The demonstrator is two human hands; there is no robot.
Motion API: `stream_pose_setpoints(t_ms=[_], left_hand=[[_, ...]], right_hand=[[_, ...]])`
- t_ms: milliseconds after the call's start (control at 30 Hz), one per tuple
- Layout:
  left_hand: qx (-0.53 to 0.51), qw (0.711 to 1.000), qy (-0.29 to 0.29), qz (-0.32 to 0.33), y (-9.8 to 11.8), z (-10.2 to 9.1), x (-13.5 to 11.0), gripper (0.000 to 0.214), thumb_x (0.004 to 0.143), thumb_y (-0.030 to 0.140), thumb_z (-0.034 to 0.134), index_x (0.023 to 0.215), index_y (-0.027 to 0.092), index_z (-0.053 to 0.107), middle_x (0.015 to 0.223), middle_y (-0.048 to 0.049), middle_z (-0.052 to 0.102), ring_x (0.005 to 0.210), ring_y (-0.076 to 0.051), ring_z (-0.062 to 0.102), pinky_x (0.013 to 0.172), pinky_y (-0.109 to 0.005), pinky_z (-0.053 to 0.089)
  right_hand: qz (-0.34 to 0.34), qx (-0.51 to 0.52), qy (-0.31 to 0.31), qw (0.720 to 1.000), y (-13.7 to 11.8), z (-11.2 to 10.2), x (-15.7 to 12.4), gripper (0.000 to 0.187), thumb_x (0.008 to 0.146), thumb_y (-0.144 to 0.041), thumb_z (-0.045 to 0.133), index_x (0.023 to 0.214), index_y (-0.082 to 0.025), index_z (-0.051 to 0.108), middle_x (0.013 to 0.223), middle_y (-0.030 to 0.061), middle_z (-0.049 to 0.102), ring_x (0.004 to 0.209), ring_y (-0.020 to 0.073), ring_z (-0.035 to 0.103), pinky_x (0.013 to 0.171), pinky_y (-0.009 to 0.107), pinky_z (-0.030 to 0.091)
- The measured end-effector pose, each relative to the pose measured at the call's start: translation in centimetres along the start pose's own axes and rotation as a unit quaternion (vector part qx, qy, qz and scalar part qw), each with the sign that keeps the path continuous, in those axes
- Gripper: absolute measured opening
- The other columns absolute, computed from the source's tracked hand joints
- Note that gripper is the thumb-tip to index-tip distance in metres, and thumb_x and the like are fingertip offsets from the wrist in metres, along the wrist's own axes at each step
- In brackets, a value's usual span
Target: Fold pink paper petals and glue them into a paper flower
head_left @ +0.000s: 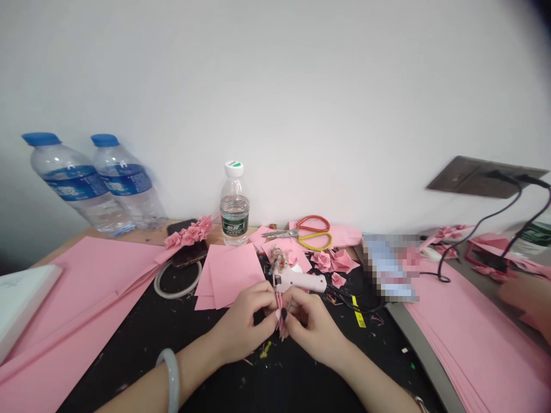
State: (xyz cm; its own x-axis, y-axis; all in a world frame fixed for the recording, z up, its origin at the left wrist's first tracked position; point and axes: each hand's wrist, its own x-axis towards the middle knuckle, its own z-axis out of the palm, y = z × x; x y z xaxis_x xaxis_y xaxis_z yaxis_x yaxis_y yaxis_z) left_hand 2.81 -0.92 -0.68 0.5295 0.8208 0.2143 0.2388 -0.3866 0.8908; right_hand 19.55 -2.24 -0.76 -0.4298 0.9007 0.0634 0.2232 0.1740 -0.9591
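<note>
Between my two hands, over the black table top, is a small folded piece of pink paper (279,314). My left hand (250,315) pinches it from the left, thumb and fingers pressed together. From the right, my right hand (313,322) grips the same paper with thumb and forefinger. Just beyond my fingertips lies a white glue gun (303,280), its nozzle end toward the left. Square pink sheets (236,272) lie behind my left hand. Several folded pink paper flowers (340,261) are behind my right hand. How the held paper is folded is mostly hidden by my fingers.
Scissors (316,232) with red and yellow handles lie at the back. A small water bottle (235,212) and two large bottles (124,189) stand by the wall. A tape ring (161,287) is left, a black cable (443,258) right. Another person's hand (527,298) shows far right.
</note>
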Motion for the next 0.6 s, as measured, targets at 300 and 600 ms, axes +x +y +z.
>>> stream_pose_setpoints(t_ms=[300,600], left_hand=[[0.003,1.000,0.000,0.009,-0.17,0.03,0.09,0.020,0.076,0.006,0.048,0.060,0.016,0.049,0.071,0.0009,0.048,0.070,-0.012,0.050,0.064,-0.023,0.040],[0.014,1.000,0.019,0.002,-0.06,0.08,0.17,0.021,0.075,0.004,0.048,0.057,0.016,0.051,0.069,0.0003,0.049,0.068,-0.013,0.051,0.063,-0.024,0.041]], right_hand=[[0.007,-0.010,-0.002,1.000,-0.02,0.09,0.06,0.020,0.069,0.000,0.042,0.075,-0.018,0.048,0.059,-0.0032,0.057,0.054,0.0125,0.056,0.052,0.023,0.043],[0.028,0.008,-0.005,1.000,-0.22,0.11,0.17,0.019,0.069,0.000,0.044,0.073,-0.018,0.048,0.058,-0.0040,0.057,0.054,0.0115,0.057,0.054,0.022,0.046]])
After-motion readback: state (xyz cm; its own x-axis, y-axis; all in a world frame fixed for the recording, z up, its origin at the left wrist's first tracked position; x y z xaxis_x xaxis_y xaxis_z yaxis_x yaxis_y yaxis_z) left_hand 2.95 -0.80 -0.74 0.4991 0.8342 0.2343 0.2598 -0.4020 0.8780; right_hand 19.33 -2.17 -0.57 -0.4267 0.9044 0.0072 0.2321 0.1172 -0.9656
